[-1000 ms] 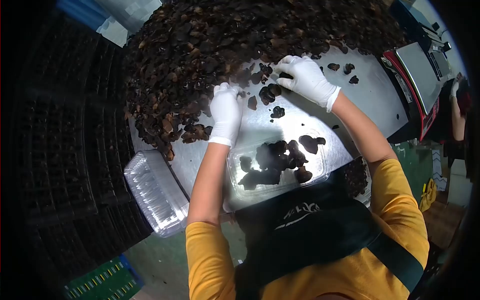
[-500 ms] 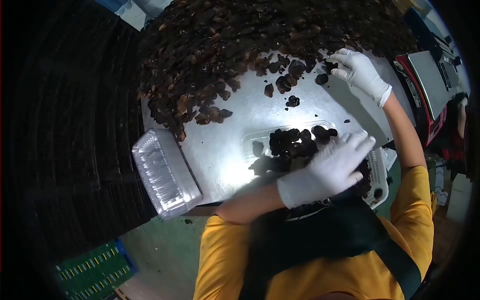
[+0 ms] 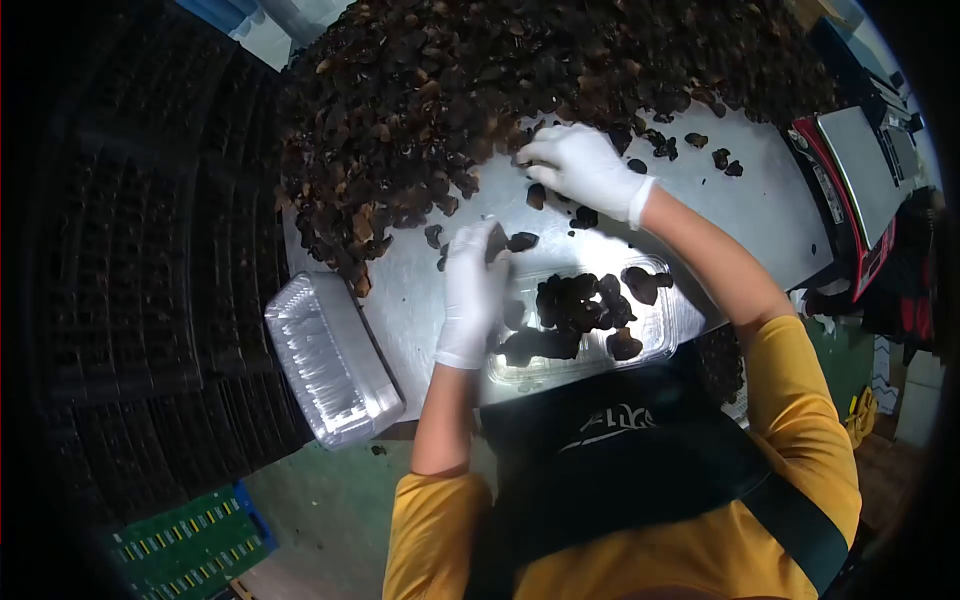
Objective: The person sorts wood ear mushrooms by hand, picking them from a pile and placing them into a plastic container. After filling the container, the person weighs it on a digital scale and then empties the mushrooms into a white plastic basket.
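Note:
My left hand, in a white glove, reaches over the metal table left of a clear plastic tray. Its fingers are bent and the thumb stands apart, right beside a dark wood ear mushroom. My right hand, also gloved, is at the near edge of a large heap of wood ear mushrooms. Its fingers and thumb close around a small dark piece at their tips. Several dark mushrooms lie in the tray, close to my apron.
A stack of clear plastic trays stands at the table's left edge. Dark crates are piled further left. A red-sided device with a grey top is at the right. Loose mushroom pieces lie on the metal table.
My left hand has swung from over the tray's right side to its left, uncovering the tray. My right hand has moved left along the heap's edge; loose pieces now lie where it was.

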